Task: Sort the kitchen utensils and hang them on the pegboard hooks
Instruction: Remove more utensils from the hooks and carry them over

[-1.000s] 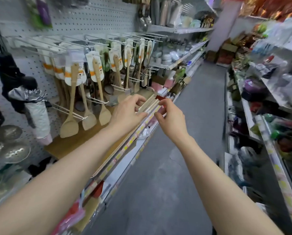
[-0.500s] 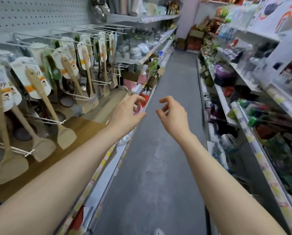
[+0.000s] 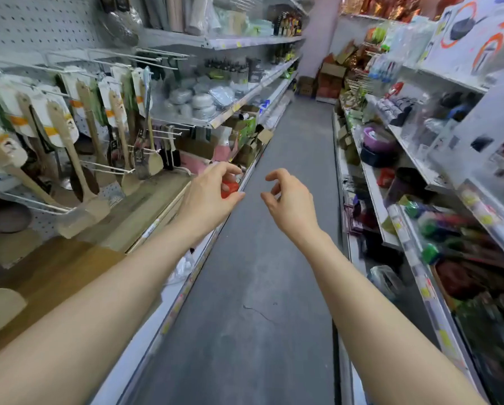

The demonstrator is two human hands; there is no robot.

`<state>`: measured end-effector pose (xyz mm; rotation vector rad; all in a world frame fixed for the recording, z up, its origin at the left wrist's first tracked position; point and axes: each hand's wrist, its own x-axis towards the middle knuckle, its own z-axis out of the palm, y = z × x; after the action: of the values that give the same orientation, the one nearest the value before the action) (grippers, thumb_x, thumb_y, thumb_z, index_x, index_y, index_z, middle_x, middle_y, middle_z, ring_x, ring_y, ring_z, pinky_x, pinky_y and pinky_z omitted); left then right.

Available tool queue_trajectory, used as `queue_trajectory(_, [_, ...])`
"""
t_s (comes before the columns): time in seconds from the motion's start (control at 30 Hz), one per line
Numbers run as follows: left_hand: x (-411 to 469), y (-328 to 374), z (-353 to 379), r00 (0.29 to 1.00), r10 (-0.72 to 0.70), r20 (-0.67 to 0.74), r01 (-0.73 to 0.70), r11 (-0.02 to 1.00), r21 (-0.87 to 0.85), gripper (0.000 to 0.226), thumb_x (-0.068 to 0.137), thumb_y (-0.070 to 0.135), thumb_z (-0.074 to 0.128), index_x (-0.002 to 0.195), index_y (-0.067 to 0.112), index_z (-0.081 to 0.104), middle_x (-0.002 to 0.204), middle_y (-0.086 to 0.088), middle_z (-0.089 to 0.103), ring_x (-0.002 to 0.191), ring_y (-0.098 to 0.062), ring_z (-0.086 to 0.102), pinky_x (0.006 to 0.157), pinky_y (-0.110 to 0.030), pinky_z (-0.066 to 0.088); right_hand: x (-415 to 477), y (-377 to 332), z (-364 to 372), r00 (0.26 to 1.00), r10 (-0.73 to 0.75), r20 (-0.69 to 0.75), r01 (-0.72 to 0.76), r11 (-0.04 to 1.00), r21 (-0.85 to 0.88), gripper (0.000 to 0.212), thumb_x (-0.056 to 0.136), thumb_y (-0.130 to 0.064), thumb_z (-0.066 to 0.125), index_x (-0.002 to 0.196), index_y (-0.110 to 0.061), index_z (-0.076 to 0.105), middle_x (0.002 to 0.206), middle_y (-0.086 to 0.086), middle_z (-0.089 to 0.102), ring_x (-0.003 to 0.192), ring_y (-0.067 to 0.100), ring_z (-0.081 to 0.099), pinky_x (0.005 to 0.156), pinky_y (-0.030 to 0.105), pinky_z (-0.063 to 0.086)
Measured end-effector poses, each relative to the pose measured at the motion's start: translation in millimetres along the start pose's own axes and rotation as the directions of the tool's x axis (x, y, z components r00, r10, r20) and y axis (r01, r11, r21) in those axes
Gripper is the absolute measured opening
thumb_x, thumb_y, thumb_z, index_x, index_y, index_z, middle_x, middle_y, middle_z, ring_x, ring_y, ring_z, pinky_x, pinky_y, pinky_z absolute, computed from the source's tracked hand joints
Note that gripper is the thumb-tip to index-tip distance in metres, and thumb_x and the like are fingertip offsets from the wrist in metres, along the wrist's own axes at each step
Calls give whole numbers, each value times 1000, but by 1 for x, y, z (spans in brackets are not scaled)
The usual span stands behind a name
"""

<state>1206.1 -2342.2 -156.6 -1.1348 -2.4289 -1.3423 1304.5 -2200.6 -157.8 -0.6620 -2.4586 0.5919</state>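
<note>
Logged shop aisle: grey concrete floor (image 3: 245, 302) down centre, shelving both sides. On L, white pegboard (image 3: 40, 27) w/ long wire hooks (image 3: 145, 57) jutting out. Found task items there: wooden spatulas (image 3: 94, 207) on printed backing cards, hung in rows off the hooks, blades down, ending just above lower L shelf (image 3: 154, 229). Noted a few darker utensils mixed in behind, types not clear (blur). Noted wooden board (image 3: 58, 276) lying flat on same shelf, beneath the spatulas. Further along L side: stacked bowls (image 3: 198, 102) on mid shelf, boxes below. On R: R shelves (image 3: 375, 197) packed w/ assorted goods, too blurred to ID. Recorded both forearms (image 3: 99, 317) bare, stretched fwd over aisle, approx. parallel, wrists about level. L hand (image 3: 207, 200) at front edge of lower L shelf, back of hand to camera, fingers loosely curled, thumb pointing toward R hand (image 3: 291, 206); nothing visibly gripped. Spotted small red item (image 3: 229, 187) in gap between L thumb and index; appears to sit on shelf behind hand, contact not determinable. R hand over open floor, near L hand but apart, index hooked, other fingers loosely curled, thumb out toward L; holding nothing.
</note>
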Motion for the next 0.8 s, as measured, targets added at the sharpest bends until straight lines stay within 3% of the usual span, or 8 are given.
queue_trajectory(0.17, [40,-13,27,1000,-26,-10,26,999,22,36,79,26,74,112,32,60,91,22,51,79,9,54,72,-23,43,53,25,13,1000,-13,24,12,1000,19,29,92,-23,62,121,-22,56,104,2,62,92,24,60,76,32,40])
queue_trajectory(0.3, [89,-32,47,999,-35,-12,35,999,28,36,80,27,74,112,32,59,99,12,57,81,1,58,76,-26,50,102,40,30,999,-36,31,36,999,13,29,92,-21,61,120,-22,57,105,2,63,94,24,60,76,32,39])
queue_trajectory(0.57, [200,-70,85,1000,-12,-5,12,1000,15,36,79,26,74,112,32,60,101,9,57,82,-5,59,78,-36,54,209,65,68,999,-18,41,18,1000,0,28,92,-22,61,120,-23,56,109,2,63,98,27,60,80,36,44])
queue_trajectory(0.8, [295,-101,110,1000,13,23,-14,999,42,34,82,23,73,114,26,62,100,7,57,82,-9,57,70,-18,42,305,78,97,1000,14,20,-14,1000,27,26,92,-22,61,118,-23,57,107,1,62,96,24,60,75,31,36])
